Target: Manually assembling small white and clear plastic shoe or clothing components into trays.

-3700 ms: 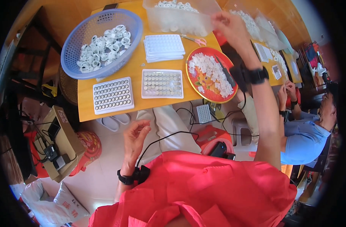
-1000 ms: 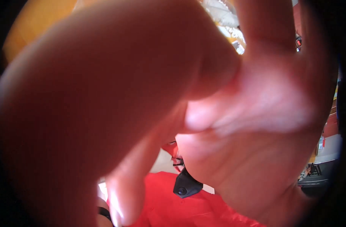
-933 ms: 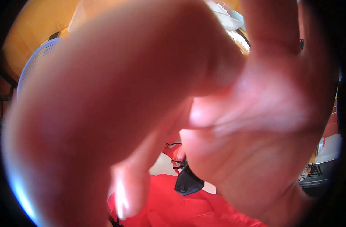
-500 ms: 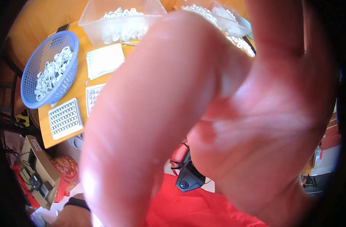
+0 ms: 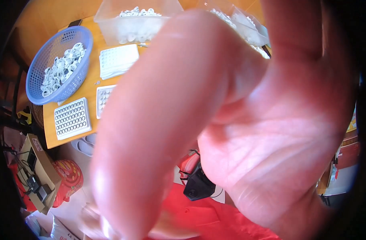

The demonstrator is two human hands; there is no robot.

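Observation:
My right hand (image 5: 271, 132) looms very close and covers much of the picture. Its bare palm faces me, with one bent finger reaching down to the lower left and another rising past the top edge. Those fingers stand apart, and nothing shows in the palm; the upper fingertips are out of view. Low on the left, what seems to be my left hand (image 5: 91, 222) is smeared by motion and partly hidden behind the large finger. Below the right palm, a black camera-like device (image 5: 199, 186) rests against a red shirt (image 5: 191, 216).
On the wooden table (image 5: 51, 134) stand a blue basket (image 5: 35, 76) of white-grey parts, a clear bin (image 5: 107, 30) of white pieces, a white tray stack (image 5: 119, 58) and a tray of dark-ringed parts (image 5: 72, 118). An open carton (image 5: 51, 180) with cables is lower left.
The table and its contents have shifted slightly right and up in view. My right hand stays close, nearly unchanged. The blurred left hand has moved; the black wristband is no longer distinct.

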